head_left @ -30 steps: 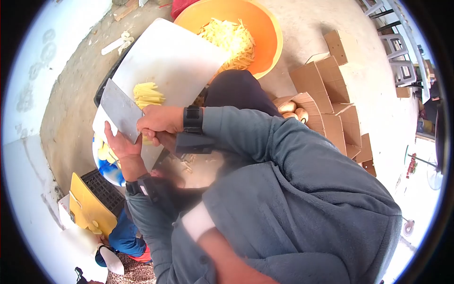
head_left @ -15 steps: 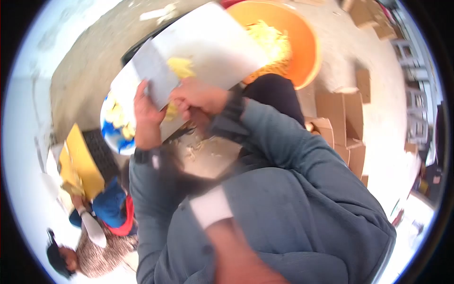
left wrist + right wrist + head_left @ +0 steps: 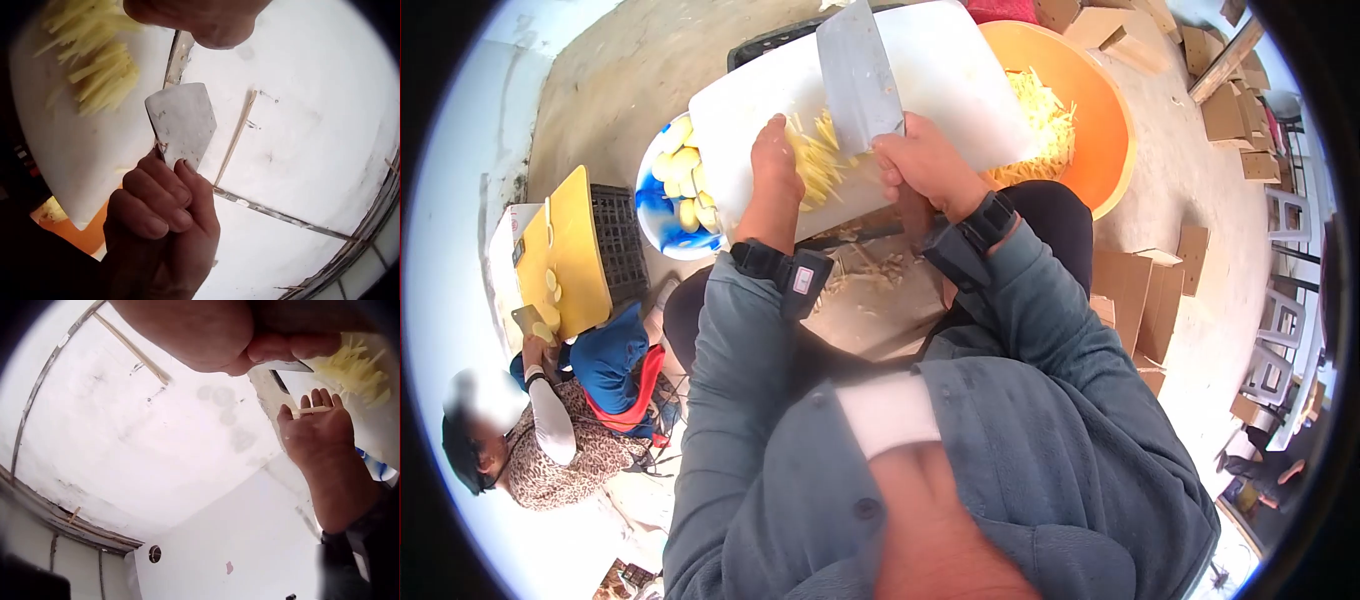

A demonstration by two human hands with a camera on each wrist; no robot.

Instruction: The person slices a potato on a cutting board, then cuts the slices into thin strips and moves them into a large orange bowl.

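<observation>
My right hand (image 3: 930, 165) grips the handle of a cleaver (image 3: 860, 80), its broad grey blade pointing away from me over a white cutting board (image 3: 960, 80). Pale yellow potato strips (image 3: 815, 170) lie on the board between the blade and my left hand (image 3: 775, 175). That left hand is beside the strips with its fingers extended. In the right wrist view a single potato strip (image 3: 312, 410) lies across the fingers of the left hand. The left wrist view shows the right hand's fingers curled round the handle below the blade (image 3: 184, 119).
At the board's left stands a blue and white bowl (image 3: 662, 240) of peeled potatoes (image 3: 685, 165). An orange basin (image 3: 1110, 120) of cut strips is at its right. Cardboard boxes (image 3: 1135, 290) stand further right. On the left another person works at a yellow board (image 3: 575, 250).
The cleaver has swung away from my left hand, which was by the blade, and now stands right of the strips. My hands have moved apart. The head view has turned.
</observation>
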